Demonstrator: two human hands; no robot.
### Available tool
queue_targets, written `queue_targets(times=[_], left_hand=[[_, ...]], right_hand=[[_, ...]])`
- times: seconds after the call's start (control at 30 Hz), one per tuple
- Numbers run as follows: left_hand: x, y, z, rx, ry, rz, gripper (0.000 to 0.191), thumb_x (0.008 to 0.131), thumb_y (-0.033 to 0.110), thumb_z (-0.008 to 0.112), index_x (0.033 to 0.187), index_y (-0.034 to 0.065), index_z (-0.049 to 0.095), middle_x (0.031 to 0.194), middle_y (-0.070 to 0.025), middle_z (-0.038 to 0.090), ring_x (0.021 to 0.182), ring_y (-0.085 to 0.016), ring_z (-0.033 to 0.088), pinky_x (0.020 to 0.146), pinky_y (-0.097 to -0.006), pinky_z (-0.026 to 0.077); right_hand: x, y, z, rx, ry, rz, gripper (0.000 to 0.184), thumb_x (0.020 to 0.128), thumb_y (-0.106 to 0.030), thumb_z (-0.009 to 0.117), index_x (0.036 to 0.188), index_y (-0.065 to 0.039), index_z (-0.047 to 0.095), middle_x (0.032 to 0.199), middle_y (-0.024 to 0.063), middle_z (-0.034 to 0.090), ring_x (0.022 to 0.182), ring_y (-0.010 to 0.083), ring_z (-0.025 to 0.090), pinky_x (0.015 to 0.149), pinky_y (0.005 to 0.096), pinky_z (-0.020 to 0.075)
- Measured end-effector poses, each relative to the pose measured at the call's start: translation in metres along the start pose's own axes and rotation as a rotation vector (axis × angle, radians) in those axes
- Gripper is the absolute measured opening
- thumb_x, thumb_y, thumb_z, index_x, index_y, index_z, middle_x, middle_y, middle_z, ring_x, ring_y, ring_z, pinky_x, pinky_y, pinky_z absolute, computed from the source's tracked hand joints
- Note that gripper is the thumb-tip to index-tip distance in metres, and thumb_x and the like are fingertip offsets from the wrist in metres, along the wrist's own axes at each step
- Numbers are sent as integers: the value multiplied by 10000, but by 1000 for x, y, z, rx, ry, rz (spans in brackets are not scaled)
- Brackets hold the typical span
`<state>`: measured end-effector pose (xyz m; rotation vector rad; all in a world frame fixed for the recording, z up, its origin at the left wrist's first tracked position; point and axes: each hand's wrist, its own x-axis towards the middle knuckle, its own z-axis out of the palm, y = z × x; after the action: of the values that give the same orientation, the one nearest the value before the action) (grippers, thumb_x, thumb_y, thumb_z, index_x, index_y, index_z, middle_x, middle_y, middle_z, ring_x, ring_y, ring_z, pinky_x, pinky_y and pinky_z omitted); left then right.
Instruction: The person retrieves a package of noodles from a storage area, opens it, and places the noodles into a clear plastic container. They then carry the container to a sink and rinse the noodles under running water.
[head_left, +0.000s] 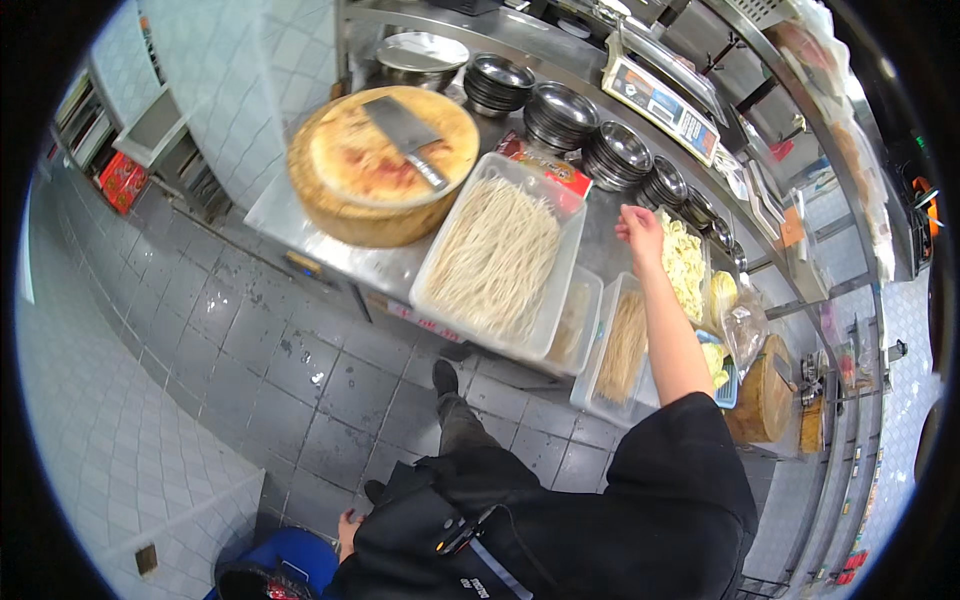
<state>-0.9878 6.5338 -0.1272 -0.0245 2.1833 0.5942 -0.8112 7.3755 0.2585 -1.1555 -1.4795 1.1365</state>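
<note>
My right hand (642, 234) reaches over the steel worktable (611, 244) with its fingers curled in and nothing visible in them. It is just left of a clear tub of yellowish wide noodles (681, 262). My forearm crosses above a long plastic tub with thin brown noodles (621, 345) and hides part of it. Left of that stands a large translucent bin of pale noodles (495, 259). My left hand (349, 531) hangs low beside my black apron, holding nothing, fingers slightly apart, above a blue bin (311, 555).
A cleaver (405, 135) lies on a thick round chopping block (330, 202). Stacked steel bowls (561, 112) line the table's back, under a steel shelf (510, 34). A second chopping block (761, 390) stands right. Wet grey tiles (330, 420) cover the floor.
</note>
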Motion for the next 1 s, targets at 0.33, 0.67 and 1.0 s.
queue_targets(times=[0.33, 0.67, 1.0], left_hand=[[-94, 161, -25, -312, 51, -39, 387, 918, 148, 685, 1235, -54, 595, 1125, -149, 696, 1038, -221, 662, 924, -344, 512], [-81, 235, -46, -143, 25, 40, 328, 914, 94, 654, 1203, -49, 596, 1126, -153, 678, 1030, -215, 646, 924, -340, 510], [-247, 481, -86, -884, -406, 791, 392, 1030, 250, 519, 1285, -44, 561, 1234, -201, 651, 1185, -315, 619, 1057, -429, 450]], right_hand=[[182, 225, 36, -112, 37, 809, 482, 979, -331, 615, 1351, -37, 529, 1196, 128, 637, 966, 251, 641, 770, 390, 562], [164, 126, 35, 1087, 34, 514, 387, 1042, -179, 460, 1385, -9, 398, 1357, 181, 516, 1208, 428, 533, 1024, 604, 493], [-138, -68, -21, 407, 154, -477, 435, 1042, -128, 462, 1445, 13, 382, 1537, 128, 373, 1302, 332, 465, 1107, 480, 386]])
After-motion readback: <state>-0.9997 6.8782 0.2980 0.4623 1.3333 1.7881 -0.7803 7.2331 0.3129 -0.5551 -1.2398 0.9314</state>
